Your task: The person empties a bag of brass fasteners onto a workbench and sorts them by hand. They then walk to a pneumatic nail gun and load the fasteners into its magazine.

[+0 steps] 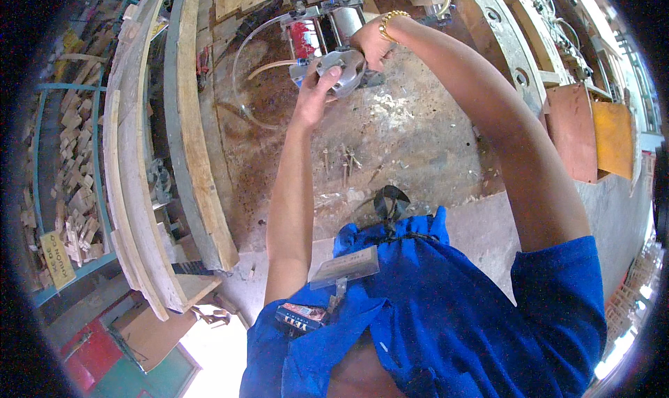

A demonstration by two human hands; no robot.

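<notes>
Near the far end of a worn wooden bench (279, 168) stand two pneumatic cylinders, a red and silver one (304, 39) and a silver one (346, 25). In front of them is a round grey metal part (350, 69) with notches. My left hand (317, 98) grips this part from the near left, thumb on its face and fingers partly hidden beneath it. My right hand (373, 44) reaches in from the right, its fingers curled down beside the silver cylinder and the part's right edge. What those fingers hold, if anything, is hidden.
A pale hose (272, 68) and a thin clear tube (237, 60) run left from the cylinders. Sawdust (392, 109) and several screws (345, 167) lie on the bench. Long timber rails (189, 84) flank it on the left; an orange-brown box (573, 132) stands right.
</notes>
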